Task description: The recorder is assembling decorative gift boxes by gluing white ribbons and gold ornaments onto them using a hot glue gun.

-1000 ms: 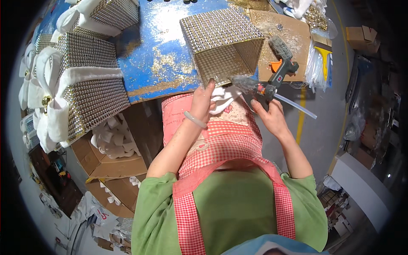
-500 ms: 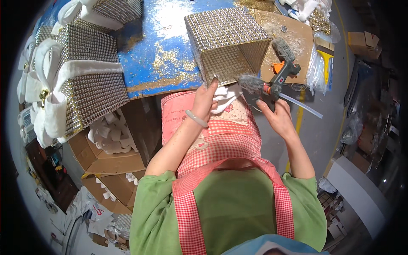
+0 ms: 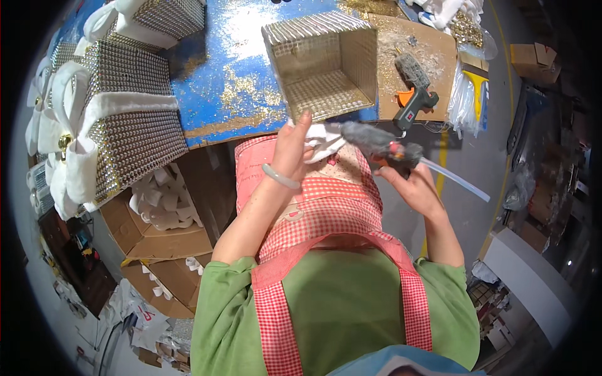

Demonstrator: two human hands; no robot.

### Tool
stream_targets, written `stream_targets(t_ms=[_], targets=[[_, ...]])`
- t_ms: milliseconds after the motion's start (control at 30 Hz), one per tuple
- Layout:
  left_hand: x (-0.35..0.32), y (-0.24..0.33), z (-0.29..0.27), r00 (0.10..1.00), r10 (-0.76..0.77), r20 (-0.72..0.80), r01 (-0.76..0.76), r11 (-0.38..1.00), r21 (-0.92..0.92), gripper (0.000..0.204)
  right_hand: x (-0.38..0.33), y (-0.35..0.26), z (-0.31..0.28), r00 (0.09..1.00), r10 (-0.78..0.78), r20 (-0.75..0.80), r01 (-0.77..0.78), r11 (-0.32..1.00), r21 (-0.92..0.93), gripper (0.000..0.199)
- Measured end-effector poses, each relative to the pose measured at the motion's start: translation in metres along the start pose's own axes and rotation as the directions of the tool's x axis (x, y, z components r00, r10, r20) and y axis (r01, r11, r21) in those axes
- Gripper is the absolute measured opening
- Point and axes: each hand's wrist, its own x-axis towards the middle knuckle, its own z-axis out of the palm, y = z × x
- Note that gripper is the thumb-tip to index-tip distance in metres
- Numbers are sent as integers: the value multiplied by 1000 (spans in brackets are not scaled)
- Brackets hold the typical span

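Note:
My left hand is closed on a white fabric ribbon, its thumb against the lower near corner of a box. Rows of shiny silver-gold beads cover the box's outside, and its open side is turned toward me, showing a brown inside. In my right hand is a dark, lint-covered glue gun, a clear glue stick jutting from its back. The gun's nozzle points left, close to the ribbon and below the box's edge. My right fingers wrap its handle and are partly hidden.
A second glue gun with an orange trigger lies on a cardboard sheet. Beaded boxes with white bows stand at the left. Gold glitter covers the blue table. A carton of white bows sits below; a yellow scraper hangs right.
The box has shifted left and tipped, so its opening now faces me more fully. My left hand moved slightly left with the ribbon. The held glue gun dropped slightly, away from the one lying behind.

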Motion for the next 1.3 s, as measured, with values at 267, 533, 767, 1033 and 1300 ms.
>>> stream_targets(t_ms=[267,533,767,1033,1300], targets=[[-8,19,-10,994,6,109,-3,1000,-23,34,23,11,23,990,122,-77,-53,804,593,24],[-17,5,-4,921,260,290,-301,947,109,42,49,-11,50,960,202,-194,-41,785,618,26],[-7,1,8,829,472,299,-538,820,198,43,73,-29,42,972,154,-178,-59,891,450,31],[30,7,5,745,667,-8,-583,657,478,13,142,-40,31,868,-397,-299,346,914,-211,26],[48,16,16,428,903,26,-706,316,634,24,173,-49,29,891,-401,-211,265,840,-474,28]])
